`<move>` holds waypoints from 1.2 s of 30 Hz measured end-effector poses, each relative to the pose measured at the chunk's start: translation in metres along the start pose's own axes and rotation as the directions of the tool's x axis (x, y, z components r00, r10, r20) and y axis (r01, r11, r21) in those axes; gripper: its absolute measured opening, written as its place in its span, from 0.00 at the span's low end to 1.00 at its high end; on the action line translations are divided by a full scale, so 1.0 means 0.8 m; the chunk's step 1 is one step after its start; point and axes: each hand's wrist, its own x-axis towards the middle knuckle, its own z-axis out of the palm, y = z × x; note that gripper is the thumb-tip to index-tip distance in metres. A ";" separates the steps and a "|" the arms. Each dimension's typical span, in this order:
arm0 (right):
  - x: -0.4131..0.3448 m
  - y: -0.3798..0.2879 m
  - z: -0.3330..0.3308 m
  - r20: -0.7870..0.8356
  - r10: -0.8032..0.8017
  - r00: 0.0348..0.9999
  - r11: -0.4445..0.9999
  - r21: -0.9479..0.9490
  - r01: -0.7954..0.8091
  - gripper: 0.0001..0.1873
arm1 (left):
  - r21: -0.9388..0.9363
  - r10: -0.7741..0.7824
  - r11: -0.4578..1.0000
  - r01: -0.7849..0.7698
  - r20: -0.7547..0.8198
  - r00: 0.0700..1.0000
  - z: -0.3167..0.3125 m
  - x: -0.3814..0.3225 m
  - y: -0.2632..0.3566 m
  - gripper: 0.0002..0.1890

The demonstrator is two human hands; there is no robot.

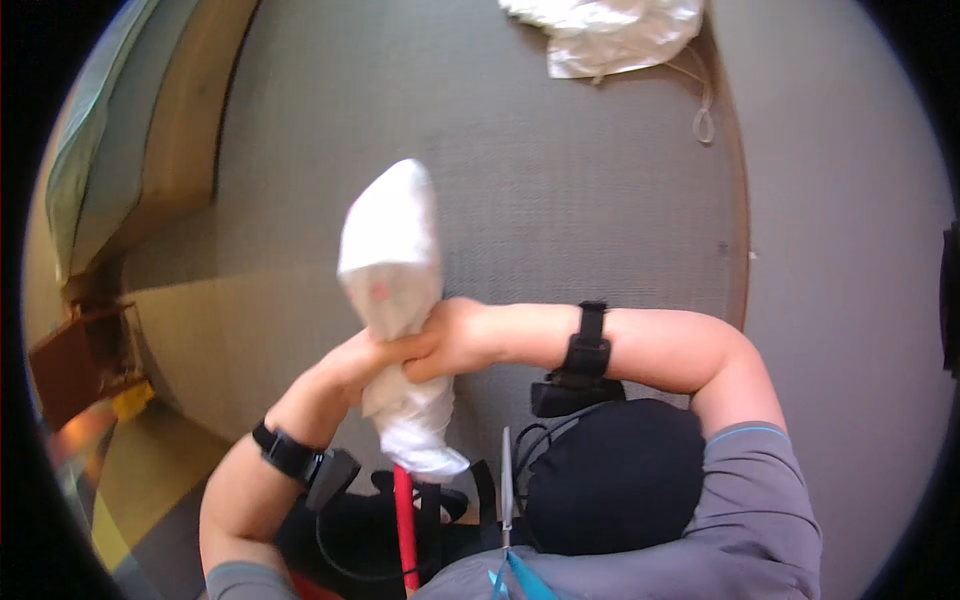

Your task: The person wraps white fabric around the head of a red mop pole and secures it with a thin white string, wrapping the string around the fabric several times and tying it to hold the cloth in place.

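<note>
A white plastic bag (409,214) covers the upper end of a long item in front of me, and its loose, crumpled end hangs below my hands. A red pole (405,510) comes out from under the bag towards my body. My left hand (367,360) wraps around the narrowed middle of the bag from the left. From the other side, my right hand (450,337) clasps the same part, touching the left hand. What the bag covers is hidden. Both forearms wear black straps with small black devices.
Grey woven flooring (487,187) spreads ahead, bordered on the right by a brown strip (739,217) and a pale surface. White shiny fabric (622,37) with a looped cord lies at the top right. Wooden furniture (180,112) stands at left. A teal lanyard (525,577) hangs at my chest.
</note>
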 end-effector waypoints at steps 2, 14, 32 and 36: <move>-0.004 -0.029 -0.007 0.018 0.056 0.998 0.998 -0.041 -0.056 0.28 | -0.052 0.004 0.999 -0.007 -0.042 0.999 -0.013 -0.007 -0.008 0.30; -0.095 0.085 -0.223 -0.935 0.121 0.332 0.751 -0.133 -0.647 0.22 | 0.185 0.477 0.878 -0.441 -0.407 0.779 -0.092 -0.114 -0.035 0.27; -0.128 0.110 -0.174 -0.370 0.101 0.923 0.930 -0.294 -0.220 0.06 | -0.368 0.655 0.547 -0.752 -0.370 0.658 -0.070 -0.101 -0.080 0.19; -0.073 0.010 -0.113 0.257 -0.073 0.964 0.975 -0.185 0.124 0.07 | -0.353 0.660 0.548 -0.758 -0.374 0.651 -0.064 -0.088 -0.080 0.19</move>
